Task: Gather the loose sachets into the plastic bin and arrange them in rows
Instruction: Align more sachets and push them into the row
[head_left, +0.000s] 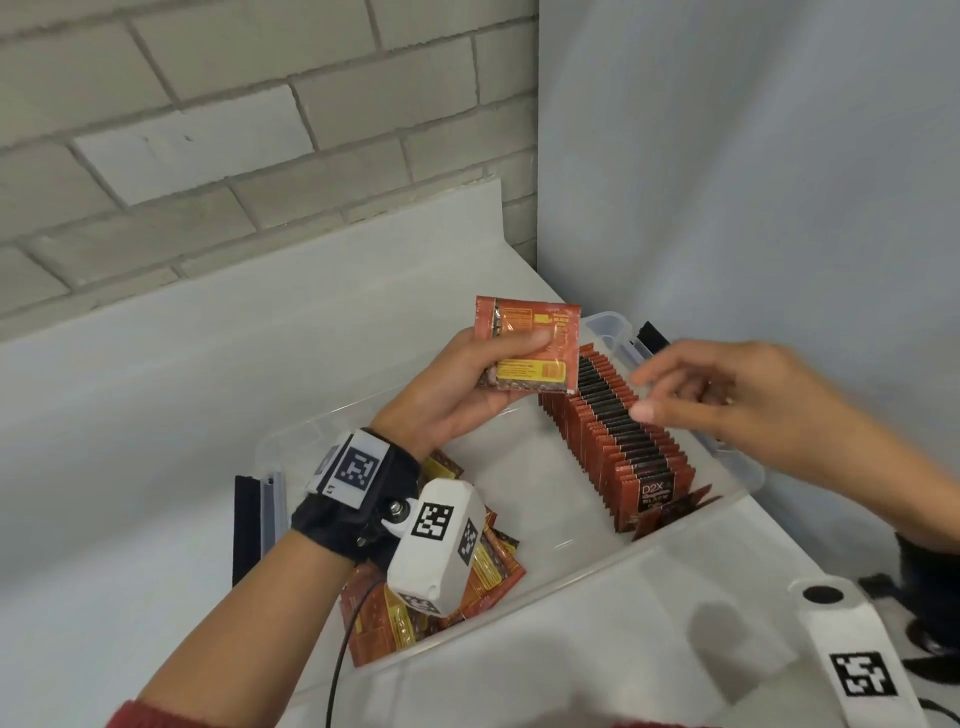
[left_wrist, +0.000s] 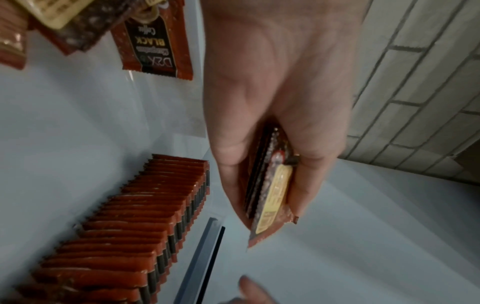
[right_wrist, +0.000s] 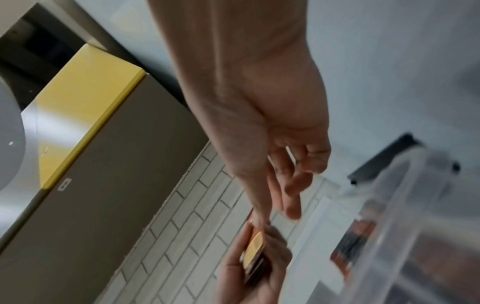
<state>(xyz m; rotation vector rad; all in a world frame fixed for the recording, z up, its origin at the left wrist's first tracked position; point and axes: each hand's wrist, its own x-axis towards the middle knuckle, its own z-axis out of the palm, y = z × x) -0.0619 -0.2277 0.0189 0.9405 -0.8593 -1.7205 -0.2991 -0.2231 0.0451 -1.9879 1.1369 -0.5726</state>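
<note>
Your left hand is up over the clear plastic bin, thumb clamped across the face of a small stack of orange-red foil sachets with yellow label panels. The left wrist view shows that stack edge-on, several packets pressed between thumb and fingers.

Your right hand is in at three o'clock, fingers spread and loosely extended toward the stack, nothing held. The right wrist view, blurred, puts a fingertip right at the stack's top edge; actual contact, I cannot tell.

Down in the bin, a long row of upright orange-and-black sachets runs along the right-hand wall from twelve o'clock back toward you, packed face to face. The front packet reads "D2X". A couple of packets lean at the near end of the row, just beside it.

At seven o'clock in the bin there is a loose heap of the same sachets, lying flat and overlapping, partly hidden by the white wrist-mounted camera block. The bin floor between heap and row shows bare.

The bin sits on a white bench, tucked into the corner where a pale brick wall meets a plain grey wall. A dark and grey strip lies on the bench at nine o'clock, just outside the bin.
</note>
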